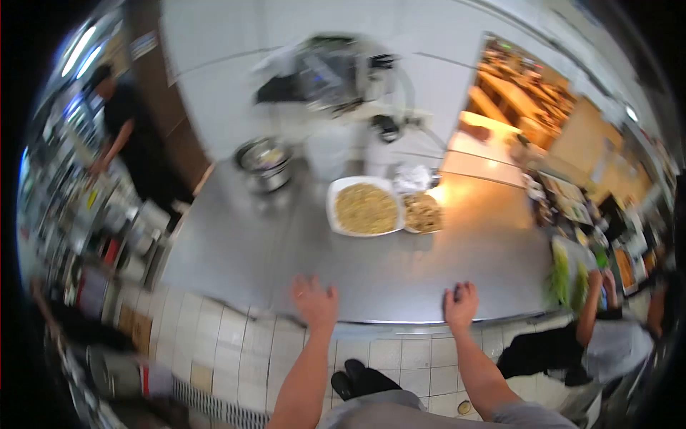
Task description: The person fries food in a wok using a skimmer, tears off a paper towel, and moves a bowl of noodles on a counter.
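My left hand (315, 302) is at the near edge of the steel table (286, 247), palm down with its fingers spread and nothing in them. Farther right, my right hand (461, 306) is over the same edge with curled fingers; a small dark thing shows at them, too blurred to name. Beyond my hands stands a white square dish (331, 207) of pale yellowish food. Touching its right side is a smaller dish of brownish pieces (423, 213). A crumpled white bag or wrap (413, 177) lies behind them.
A steel pot (264, 166) stands at the table's back left, beside a whitish container (329, 150). A wall shelf (321, 75) holds bagged items. Leafy greens (561, 272) lie at the right, where a co-worker (607, 343) stands. Another person (128, 136) stands at far left.
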Action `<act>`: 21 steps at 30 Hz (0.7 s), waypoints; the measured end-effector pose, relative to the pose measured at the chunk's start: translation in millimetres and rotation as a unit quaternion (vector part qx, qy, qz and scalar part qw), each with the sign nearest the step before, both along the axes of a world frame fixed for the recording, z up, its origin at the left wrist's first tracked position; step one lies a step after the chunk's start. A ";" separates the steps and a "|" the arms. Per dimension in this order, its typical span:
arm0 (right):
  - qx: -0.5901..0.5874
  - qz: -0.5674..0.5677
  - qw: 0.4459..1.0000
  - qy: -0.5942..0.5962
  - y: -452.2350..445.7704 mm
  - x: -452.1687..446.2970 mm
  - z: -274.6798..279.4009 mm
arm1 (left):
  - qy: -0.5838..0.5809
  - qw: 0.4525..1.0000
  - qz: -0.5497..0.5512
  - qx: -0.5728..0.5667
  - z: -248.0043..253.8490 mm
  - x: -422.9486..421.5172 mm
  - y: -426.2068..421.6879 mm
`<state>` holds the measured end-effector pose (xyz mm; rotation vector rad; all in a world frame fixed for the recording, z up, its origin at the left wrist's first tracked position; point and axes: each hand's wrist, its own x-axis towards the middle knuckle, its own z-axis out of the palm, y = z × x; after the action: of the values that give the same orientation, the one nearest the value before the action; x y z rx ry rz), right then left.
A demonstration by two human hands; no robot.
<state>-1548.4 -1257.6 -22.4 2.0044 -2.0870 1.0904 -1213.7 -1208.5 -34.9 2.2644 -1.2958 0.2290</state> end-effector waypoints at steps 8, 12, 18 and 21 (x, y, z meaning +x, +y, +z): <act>-0.022 0.005 0.995 0.099 1.4 -0.9 -22.1 | 0.053 0.993 -0.053 -0.096 1.8 14.8 25.5; 0.001 -0.006 0.994 0.105 3.8 -5.6 -25.6 | 0.146 0.964 -0.107 -0.193 -7.0 15.5 76.4; 0.010 -0.001 0.991 0.131 7.0 -11.5 -25.3 | 0.188 0.981 0.041 -0.019 -67.0 -25.5 252.8; 0.013 0.000 0.988 0.154 8.8 -16.1 -26.5 | 0.240 0.946 0.118 0.184 -131.1 -62.6 359.6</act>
<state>-1564.6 -1248.8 -48.9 2.0299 -1.9498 0.7014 -1276.3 -848.9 -166.0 2.5615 -0.8619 -0.4989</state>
